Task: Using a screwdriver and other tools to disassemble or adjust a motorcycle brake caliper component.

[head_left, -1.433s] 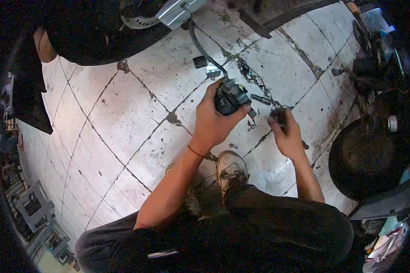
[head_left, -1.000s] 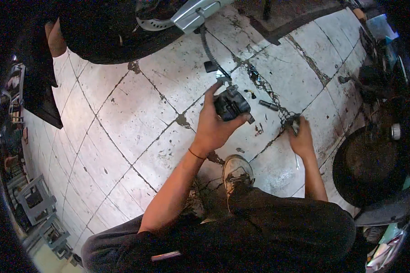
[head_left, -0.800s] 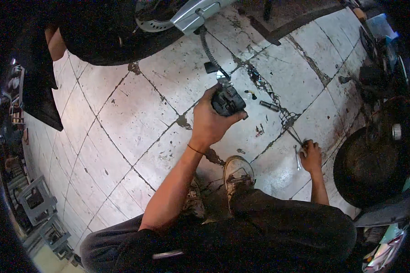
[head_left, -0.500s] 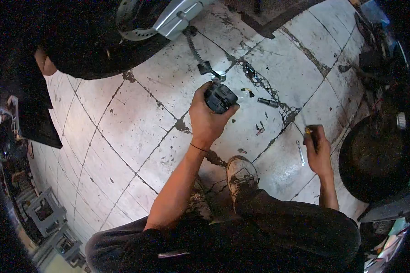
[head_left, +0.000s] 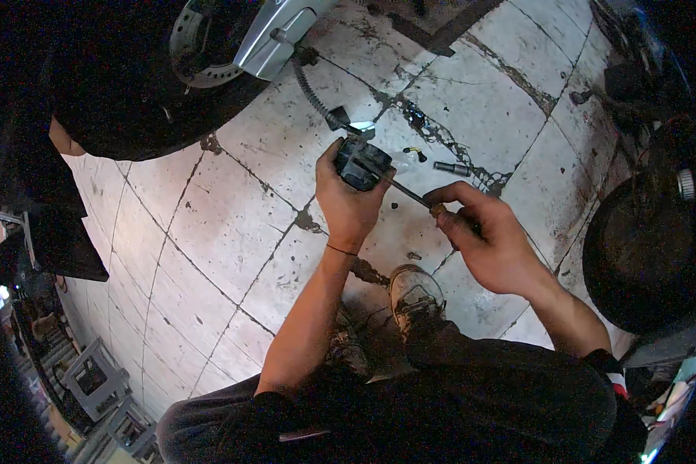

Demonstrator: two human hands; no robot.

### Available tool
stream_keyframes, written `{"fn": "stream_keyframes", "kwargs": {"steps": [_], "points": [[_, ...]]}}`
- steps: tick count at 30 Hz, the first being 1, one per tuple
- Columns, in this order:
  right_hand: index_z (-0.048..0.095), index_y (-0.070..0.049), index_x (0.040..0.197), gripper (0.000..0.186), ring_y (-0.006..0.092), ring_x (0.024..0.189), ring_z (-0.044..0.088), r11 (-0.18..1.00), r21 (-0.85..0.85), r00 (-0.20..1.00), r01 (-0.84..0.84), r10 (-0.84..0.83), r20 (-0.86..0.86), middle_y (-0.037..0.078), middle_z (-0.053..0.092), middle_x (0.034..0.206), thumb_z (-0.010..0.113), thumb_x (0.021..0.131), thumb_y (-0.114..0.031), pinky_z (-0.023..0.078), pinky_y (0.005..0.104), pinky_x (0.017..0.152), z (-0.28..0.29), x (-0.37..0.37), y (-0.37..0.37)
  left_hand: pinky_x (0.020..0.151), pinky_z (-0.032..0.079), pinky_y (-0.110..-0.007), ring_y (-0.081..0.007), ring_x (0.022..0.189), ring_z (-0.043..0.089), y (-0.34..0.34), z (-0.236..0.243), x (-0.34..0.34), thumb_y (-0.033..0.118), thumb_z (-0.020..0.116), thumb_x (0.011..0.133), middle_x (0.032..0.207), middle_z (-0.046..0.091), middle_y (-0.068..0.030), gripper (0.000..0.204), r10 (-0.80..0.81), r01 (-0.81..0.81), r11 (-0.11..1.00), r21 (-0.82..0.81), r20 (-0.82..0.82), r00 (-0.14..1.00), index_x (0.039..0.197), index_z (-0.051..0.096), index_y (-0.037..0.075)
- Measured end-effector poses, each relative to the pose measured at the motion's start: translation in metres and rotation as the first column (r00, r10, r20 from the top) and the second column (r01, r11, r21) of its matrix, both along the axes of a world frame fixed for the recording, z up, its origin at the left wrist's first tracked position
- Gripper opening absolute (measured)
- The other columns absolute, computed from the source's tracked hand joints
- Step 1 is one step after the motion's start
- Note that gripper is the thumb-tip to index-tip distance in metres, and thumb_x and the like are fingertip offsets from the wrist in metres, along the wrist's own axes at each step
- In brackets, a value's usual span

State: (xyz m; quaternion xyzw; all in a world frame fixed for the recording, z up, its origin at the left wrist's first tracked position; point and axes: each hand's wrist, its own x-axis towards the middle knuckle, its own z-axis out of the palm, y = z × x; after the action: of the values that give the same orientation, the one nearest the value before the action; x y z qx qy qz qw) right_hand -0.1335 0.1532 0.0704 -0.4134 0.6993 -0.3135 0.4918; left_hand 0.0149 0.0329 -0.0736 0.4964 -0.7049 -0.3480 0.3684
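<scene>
Above the tiled floor, my left hand (head_left: 348, 205) is closed around a dark brake caliper (head_left: 362, 162). A ribbed black hose (head_left: 311, 91) leads up from it toward a silver arm by the wheel. Pinched in the fingers of my right hand (head_left: 487, 240) is a screwdriver (head_left: 410, 193) with a dark thin shaft and a yellowish handle end. Its shaft slants up and left to the caliper; the tip meets the caliper's near right side, though the exact contact point is too dark to tell.
On the floor right of the caliper lie a metal pin (head_left: 451, 168) and a small black-and-yellow piece (head_left: 416, 154). A wheel (head_left: 185, 93) stands at the upper left, a round black object (head_left: 634, 263) at the right. My shoe (head_left: 416, 294) is below the hands. Grey plastic frames (head_left: 97, 379) sit lower left.
My right hand has come left and up from the floor near a wrench, bringing the screwdriver to the caliper. The left hand keeps its hold; the view has shifted slightly.
</scene>
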Motion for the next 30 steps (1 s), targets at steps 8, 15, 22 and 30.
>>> {"fn": "stream_keyframes", "kwargs": {"steps": [8,15,22,30], "points": [[0.062,-0.002,0.113,0.018,0.0069,0.064,0.045,0.995,-0.072,0.998,-0.065,0.065,-0.001,0.000,0.053,0.073,0.056,0.097,-0.007,0.038,0.0264,0.058,-0.007,-0.014,-0.017,0.095,0.050,-0.039,-0.0309,0.107,0.063,-0.003,-0.006,-0.001,0.026,0.093,0.064,0.118,0.063,-0.0169,0.081,-0.003,0.002,0.999,-0.042,-0.018,1.000,0.128,0.051,0.000],[0.061,0.000,0.109,0.018,0.0213,0.063,0.058,0.970,-0.011,0.943,-0.242,0.233,-0.238,0.014,0.061,0.071,0.056,0.094,-0.008,0.045,0.0376,0.060,0.008,-0.008,-0.041,0.093,0.049,-0.039,-0.0322,0.106,0.061,-0.007,-0.010,-0.001,0.021,0.092,0.063,0.116,0.059,-0.0173,0.081,-0.026,0.022,0.992,-0.125,-0.024,0.999,0.129,0.050,-0.001],[0.049,0.006,0.122,0.037,0.0454,0.070,0.062,0.914,0.068,0.770,-0.400,0.376,-0.515,0.028,0.062,0.075,0.056,0.086,-0.001,0.048,0.0548,0.063,0.019,0.025,-0.030,0.089,0.049,-0.040,-0.0326,0.101,0.059,-0.007,-0.015,-0.006,0.017,0.091,0.063,0.110,0.057,-0.0170,0.079,-0.024,0.016,0.995,-0.095,-0.082,0.996,0.127,0.050,-0.003],[0.052,0.005,0.121,0.046,0.0409,0.068,0.067,0.896,0.262,0.555,-0.358,0.430,-0.712,0.023,0.063,0.080,0.065,0.077,-0.004,0.055,0.0490,0.064,0.016,0.057,-0.028,0.089,0.049,-0.041,-0.0336,0.102,0.059,-0.006,-0.011,-0.010,0.015,0.089,0.063,0.109,0.057,-0.0173,0.077,-0.017,0.015,0.999,-0.043,-0.043,0.999,0.126,0.050,-0.003]]}}
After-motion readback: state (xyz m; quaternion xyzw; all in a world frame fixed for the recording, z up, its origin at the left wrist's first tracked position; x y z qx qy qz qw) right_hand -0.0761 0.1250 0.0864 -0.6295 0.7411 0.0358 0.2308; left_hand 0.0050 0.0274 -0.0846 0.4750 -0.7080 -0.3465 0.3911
